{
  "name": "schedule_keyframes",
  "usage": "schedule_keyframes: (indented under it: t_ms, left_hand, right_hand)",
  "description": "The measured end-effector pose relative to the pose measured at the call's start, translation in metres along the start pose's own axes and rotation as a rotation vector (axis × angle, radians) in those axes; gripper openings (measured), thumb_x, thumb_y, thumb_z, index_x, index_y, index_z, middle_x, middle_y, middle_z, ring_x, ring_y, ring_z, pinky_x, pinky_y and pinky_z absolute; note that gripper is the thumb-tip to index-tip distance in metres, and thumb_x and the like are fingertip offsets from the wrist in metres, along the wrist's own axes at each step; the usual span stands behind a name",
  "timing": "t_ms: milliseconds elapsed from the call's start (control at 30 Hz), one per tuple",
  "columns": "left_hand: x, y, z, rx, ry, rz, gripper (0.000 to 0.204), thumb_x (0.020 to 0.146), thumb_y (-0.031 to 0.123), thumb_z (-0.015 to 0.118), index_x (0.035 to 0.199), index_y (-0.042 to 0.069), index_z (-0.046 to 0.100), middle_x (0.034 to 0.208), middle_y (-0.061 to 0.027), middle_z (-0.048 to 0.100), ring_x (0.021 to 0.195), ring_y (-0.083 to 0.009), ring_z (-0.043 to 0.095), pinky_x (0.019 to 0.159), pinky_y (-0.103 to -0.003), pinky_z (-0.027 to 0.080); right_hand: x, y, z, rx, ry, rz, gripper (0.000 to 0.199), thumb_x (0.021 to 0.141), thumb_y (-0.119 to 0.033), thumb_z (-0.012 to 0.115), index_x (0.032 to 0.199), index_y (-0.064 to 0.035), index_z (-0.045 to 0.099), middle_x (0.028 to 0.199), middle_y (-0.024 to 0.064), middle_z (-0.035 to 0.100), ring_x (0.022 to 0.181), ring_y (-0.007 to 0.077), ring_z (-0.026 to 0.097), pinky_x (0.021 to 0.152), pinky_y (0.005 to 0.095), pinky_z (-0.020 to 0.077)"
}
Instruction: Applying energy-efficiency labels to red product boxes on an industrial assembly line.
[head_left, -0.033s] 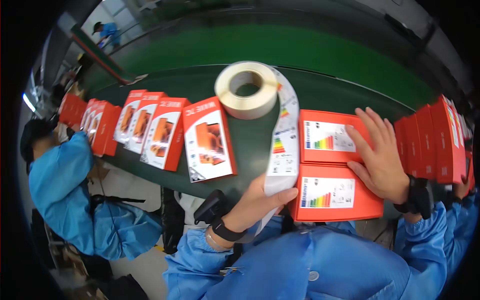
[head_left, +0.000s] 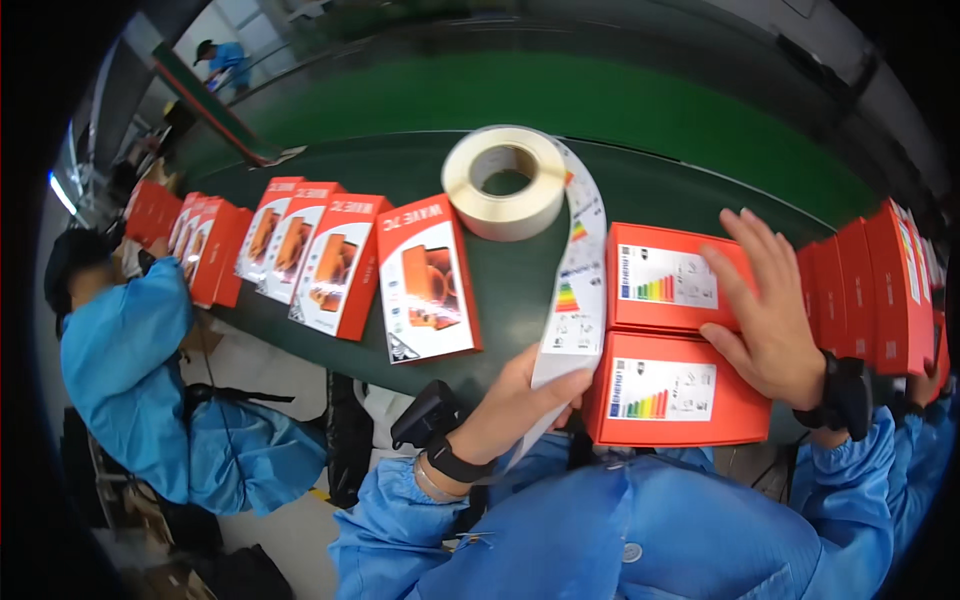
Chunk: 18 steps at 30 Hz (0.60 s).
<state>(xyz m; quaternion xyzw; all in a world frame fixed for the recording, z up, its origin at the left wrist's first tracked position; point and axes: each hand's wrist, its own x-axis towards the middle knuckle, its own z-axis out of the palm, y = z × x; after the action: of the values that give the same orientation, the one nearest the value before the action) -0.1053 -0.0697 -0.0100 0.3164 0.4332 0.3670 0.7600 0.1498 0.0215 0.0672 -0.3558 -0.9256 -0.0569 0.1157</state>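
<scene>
Only the view had shifted slightly: the left hand (head_left: 510,400) pinched the label strip (head_left: 575,335) just beside the lower red box (head_left: 740,400) and upper red box (head_left: 668,317); the right hand (head_left: 772,335) hovered or rested there, fingers spread, grasping nothing, both labels (head_left: 661,388) unchanged, so work had barely advanced

Below the centre of the frame, the label strip (head_left: 578,300) hides part of the left hand's (head_left: 520,395) fingers, while the thumb covers a stretch of the strip. Right of centre, the right hand (head_left: 768,325) covers part of the upper red box (head_left: 680,237). Fine print on the white labels (head_left: 662,390) is too small to read. The blue jacket (head_left: 640,540) runs off the lower edge; a co-worker's sleeve (head_left: 915,440) at far right is mostly cut off by the dark rim. A distant person (head_left: 230,65), upper left, is blurred.
</scene>
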Motion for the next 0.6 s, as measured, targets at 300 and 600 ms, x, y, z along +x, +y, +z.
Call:
schedule_keyframes:
  t_ms: [300,600]
  left_hand:
    - [-0.044,-0.043,-0.042,0.331,0.572,0.437,0.032,0.090,0.018,0.054,0.114,-0.002,0.051,0.104,-0.0102,0.059,0.086,-0.0107,0.058,0.075,-0.023,0.046]
    - [-0.035,-0.053,-0.084,0.037,0.806,0.511,0.022,0.088,0.016,0.056,0.103,0.000,0.051,0.096,-0.0095,0.059,0.078,-0.0163,0.062,0.062,-0.026,0.054]
  right_hand:
    - [0.160,-0.065,0.004,0.622,0.080,-0.421,0.064,0.081,-0.027,0.059,0.133,0.0012,0.033,0.128,0.0231,0.043,0.118,0.0339,0.043,0.100,0.0377,0.0340]
    - [0.287,-0.145,0.130,0.587,-0.439,-0.257,0.074,0.076,-0.033,0.060,0.133,0.0032,0.031,0.111,0.0260,0.055,0.103,0.0363,0.055,0.086,0.0397,0.0444]
